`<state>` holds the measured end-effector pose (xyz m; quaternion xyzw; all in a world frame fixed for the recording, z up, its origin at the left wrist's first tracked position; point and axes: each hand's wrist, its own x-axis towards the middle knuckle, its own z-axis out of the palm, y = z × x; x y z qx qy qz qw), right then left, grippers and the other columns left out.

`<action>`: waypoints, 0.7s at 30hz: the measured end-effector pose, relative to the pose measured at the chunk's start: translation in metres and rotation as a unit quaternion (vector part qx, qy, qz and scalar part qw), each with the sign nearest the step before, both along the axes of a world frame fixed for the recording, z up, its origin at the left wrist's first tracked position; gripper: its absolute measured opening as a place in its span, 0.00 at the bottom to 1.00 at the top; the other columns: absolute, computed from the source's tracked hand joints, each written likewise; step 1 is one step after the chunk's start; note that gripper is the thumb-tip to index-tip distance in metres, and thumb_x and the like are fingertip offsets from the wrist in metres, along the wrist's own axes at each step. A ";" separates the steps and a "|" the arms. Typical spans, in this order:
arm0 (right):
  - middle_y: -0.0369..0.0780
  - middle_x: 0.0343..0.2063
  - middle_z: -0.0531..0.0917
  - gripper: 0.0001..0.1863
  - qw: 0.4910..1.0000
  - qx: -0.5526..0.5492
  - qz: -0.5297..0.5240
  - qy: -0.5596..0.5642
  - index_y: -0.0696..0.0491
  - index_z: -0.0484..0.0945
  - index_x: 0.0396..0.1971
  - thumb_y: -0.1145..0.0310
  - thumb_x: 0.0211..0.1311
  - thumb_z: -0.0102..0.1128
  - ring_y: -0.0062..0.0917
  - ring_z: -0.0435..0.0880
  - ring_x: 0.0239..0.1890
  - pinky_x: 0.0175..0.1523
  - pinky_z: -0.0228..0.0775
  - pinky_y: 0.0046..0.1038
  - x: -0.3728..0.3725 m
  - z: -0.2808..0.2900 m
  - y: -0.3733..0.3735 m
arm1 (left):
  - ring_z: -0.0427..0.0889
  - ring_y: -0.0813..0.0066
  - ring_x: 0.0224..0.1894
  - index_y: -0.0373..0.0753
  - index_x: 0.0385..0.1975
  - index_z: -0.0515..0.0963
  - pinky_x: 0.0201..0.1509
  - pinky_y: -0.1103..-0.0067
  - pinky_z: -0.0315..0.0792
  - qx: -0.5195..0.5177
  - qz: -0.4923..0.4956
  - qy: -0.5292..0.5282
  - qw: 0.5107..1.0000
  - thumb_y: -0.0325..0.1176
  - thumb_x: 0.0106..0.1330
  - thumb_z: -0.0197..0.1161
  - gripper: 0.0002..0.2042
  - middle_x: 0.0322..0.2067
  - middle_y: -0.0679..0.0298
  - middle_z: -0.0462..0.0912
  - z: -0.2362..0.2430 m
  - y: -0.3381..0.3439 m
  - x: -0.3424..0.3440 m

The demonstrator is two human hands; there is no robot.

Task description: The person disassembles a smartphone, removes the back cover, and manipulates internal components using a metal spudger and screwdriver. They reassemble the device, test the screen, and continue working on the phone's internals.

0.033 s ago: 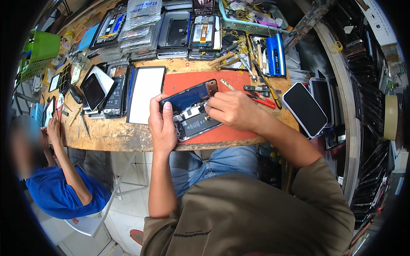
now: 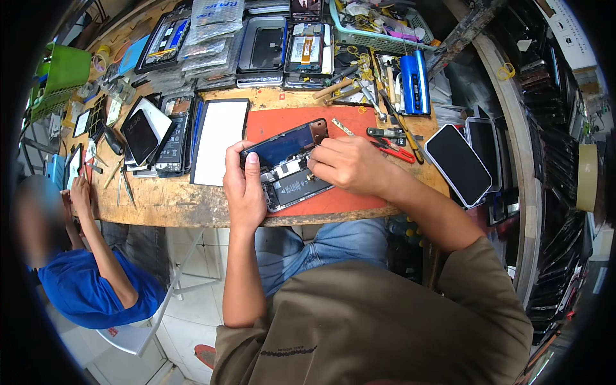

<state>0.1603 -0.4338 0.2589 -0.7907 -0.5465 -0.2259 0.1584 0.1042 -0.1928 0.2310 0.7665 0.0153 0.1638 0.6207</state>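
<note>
From the head view, your left hand [image 2: 244, 187] grips the opened phone [image 2: 290, 168] on the red mat [image 2: 350, 125] at the desk's [image 2: 167, 202] near edge; your right hand [image 2: 350, 165] is closed, fingertips pressing the phone's insides beside the lifted screen [image 2: 285, 142].

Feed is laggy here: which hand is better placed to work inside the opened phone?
Right, probably. The right hand already rests with fingertips on the opened phone, while the left hand grips its edge, propping the lifted screen.

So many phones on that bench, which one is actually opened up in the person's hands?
The phone on the red mat: its dark screen is hinged up by the left hand, insides exposed, while the right hand works in it. The others lie untouched.
</note>
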 end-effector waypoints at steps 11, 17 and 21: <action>0.34 0.29 0.77 0.06 0.999 -0.023 0.017 -0.038 0.50 0.76 0.23 0.69 0.52 0.64 0.24 0.80 0.33 0.35 0.77 0.28 0.006 0.000 0.006 | 0.80 0.71 0.43 0.34 0.54 0.75 0.51 0.72 0.75 0.028 0.003 -0.001 1.000 0.37 0.85 0.53 0.12 0.41 0.57 0.84 0.003 0.000 0.005; 0.35 0.33 0.82 0.07 0.999 -0.033 0.028 -0.032 0.54 0.82 0.31 0.70 0.51 0.67 0.23 0.82 0.33 0.33 0.76 0.27 0.007 0.002 0.004 | 0.80 0.71 0.42 0.34 0.55 0.75 0.50 0.72 0.75 0.022 -0.004 -0.009 1.000 0.37 0.85 0.53 0.12 0.40 0.56 0.84 0.003 0.000 0.006; 0.35 0.34 0.82 0.07 0.998 -0.052 0.028 -0.028 0.54 0.82 0.32 0.70 0.52 0.67 0.23 0.82 0.33 0.33 0.76 0.27 0.007 0.003 0.005 | 0.81 0.70 0.43 0.34 0.55 0.75 0.51 0.72 0.76 0.027 -0.005 -0.015 1.000 0.37 0.85 0.53 0.12 0.42 0.56 0.84 0.002 0.000 0.006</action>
